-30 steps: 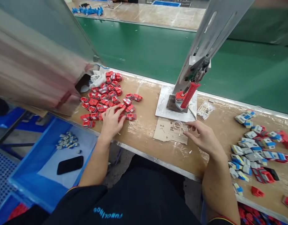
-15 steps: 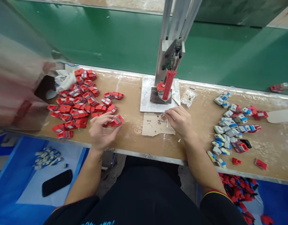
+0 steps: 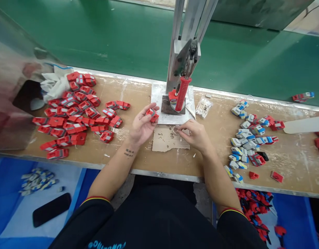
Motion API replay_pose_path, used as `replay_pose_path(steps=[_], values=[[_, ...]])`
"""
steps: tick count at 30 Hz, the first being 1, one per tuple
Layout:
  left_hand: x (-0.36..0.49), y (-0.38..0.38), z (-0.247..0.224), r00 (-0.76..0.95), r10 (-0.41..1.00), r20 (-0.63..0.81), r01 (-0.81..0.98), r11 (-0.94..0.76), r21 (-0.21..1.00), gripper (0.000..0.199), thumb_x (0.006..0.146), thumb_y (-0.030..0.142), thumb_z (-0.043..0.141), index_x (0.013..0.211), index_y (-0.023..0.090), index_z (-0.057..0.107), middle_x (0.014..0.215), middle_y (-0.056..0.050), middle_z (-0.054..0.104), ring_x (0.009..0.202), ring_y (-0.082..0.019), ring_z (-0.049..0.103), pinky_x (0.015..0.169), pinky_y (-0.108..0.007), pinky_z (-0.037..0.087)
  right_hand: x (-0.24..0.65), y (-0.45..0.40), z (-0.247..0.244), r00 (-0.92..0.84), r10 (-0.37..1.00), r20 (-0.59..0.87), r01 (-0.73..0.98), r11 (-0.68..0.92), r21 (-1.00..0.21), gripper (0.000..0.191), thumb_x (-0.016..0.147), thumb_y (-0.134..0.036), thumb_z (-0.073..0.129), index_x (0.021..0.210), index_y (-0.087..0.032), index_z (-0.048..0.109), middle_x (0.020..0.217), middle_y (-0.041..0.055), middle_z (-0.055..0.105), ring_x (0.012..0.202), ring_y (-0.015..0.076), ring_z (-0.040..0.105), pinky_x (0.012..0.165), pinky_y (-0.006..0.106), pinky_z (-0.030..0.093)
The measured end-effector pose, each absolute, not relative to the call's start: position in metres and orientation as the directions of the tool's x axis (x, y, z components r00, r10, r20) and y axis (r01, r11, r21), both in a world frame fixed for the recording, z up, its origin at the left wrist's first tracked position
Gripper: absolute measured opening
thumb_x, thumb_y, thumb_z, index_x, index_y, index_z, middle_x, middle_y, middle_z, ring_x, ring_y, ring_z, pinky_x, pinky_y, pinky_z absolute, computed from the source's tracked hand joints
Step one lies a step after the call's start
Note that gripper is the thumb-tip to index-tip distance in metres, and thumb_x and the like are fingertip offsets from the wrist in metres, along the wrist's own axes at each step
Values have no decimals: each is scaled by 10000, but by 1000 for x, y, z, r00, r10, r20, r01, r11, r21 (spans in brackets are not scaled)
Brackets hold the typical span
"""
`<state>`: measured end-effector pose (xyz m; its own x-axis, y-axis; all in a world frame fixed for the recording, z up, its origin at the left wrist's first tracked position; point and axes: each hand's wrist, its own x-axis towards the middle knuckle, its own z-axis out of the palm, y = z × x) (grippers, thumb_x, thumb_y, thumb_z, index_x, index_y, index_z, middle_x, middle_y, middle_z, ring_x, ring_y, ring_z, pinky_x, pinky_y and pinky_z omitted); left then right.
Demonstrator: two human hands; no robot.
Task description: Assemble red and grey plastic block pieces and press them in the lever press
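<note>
In my left hand (image 3: 143, 126) is a small red toy car piece (image 3: 152, 115), held between thumb and fingers just left of the press base. My right hand (image 3: 194, 135) is closed in a pinch at a small round clear dish (image 3: 175, 129); whatever its fingertips grip is too small to make out. Beneath that hand lies a torn piece of cardboard (image 3: 161, 143) with small dark bits on it. A thin white stick (image 3: 181, 139) shows partly under the fingers. Behind both hands stands a hand press with a red handle (image 3: 183, 93), another red piece (image 3: 172, 95) at its base.
Red-and-grey car pieces (image 3: 76, 128) are heaped on the left of the bench. White, blue and yellow pieces (image 3: 246, 135) lie to the right. A bag of cotton swabs (image 3: 204, 108) sits beside the press plate. Blue bins (image 3: 78, 178) with parts and a black phone (image 3: 52, 210) are below.
My left hand has carried the red car piece rightward from the heap toward the press. My right fingertips have come down and left to the dish. The view has shifted slightly.
</note>
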<state>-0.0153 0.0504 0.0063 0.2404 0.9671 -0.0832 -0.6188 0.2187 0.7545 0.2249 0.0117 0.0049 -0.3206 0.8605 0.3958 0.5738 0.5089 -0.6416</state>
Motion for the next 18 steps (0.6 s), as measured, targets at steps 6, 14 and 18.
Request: replay_pose_path(steps=[6, 14, 18], values=[[-14, 42, -3, 211, 975, -76, -568, 185, 802, 534, 697, 425, 981, 1149, 250, 755, 1067, -48, 770, 757, -98, 679, 651, -199, 554, 226, 11, 9, -368, 848, 382, 539, 529, -655, 139, 931, -190, 680, 831, -269, 734, 796, -6, 777, 787, 180, 676, 729, 326, 541], [-2, 33, 3, 282, 955, -90, -547, 237, 803, 510, 857, 682, 783, 1061, 226, 683, 1131, -76, 784, 833, -151, 759, 648, -235, 565, 241, 0, 28, 121, 817, 565, 247, 526, -814, 116, 865, -202, 818, 824, -258, 725, 739, -27, 737, 677, 138, 663, 617, 300, 488], [3, 26, 3, 339, 939, -66, -535, 250, 807, 584, 763, 674, 871, 1057, 234, 625, 1106, -45, 762, 895, -177, 793, 701, -246, 613, 234, 1, 30, 309, 772, 555, 55, 568, -821, 215, 818, -331, 902, 786, -265, 700, 707, -39, 725, 656, 136, 666, 631, 313, 519]])
